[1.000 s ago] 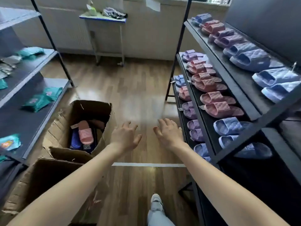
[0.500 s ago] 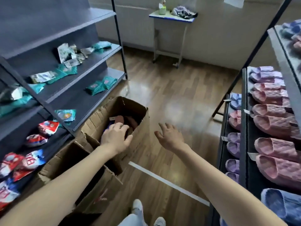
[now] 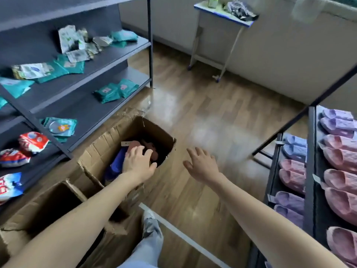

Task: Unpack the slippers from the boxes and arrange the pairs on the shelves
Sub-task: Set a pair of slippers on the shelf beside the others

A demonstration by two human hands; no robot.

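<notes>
Centre-left of the frame: open cardboard box (image 3: pixel 133 136) on the wooden floor (image 3: pixel 212 120), flaps torn. Left hand (image 3: pixel 138 164) is reaching into it from above, fingers spread and curled, palm down over a pink slipper (image 3: pixel 135 145); contact cannot be told for sure, nothing clamped yet. A dark blue slipper (image 3: pixel 116 165) lies just beside the pink one, lower left inside the box, partly hidden by the wrist. A paper tag (image 3: pixel 125 144) sticks out near the pink one's top end.

Right hand (image 3: pixel 202 165) hovers over bare floor just right of the box, fingers wide, holding nothing.

Right edge of the frame: slipper shelf (image 3: pixel 311 151) already carries rows of purple, blue and pink pairs (image 3: pixel 340 155). Second box (image 3: pixel 38 209) sits at lower left, interior mostly dark, contents not visible. Left-side shelf unit (image 3: pixel 81 74) holds teal and red packets, not part of the task.

Handling judgement: slippers look like moulded foam, so light, springy, not fragile, slightly grippy textured surface. Best hold is likely across the strap or pinching the sole edge; one hand could probably take a pair if stacked sole to sole. Box wall is soft and torn, may sag if leaned on.
</notes>
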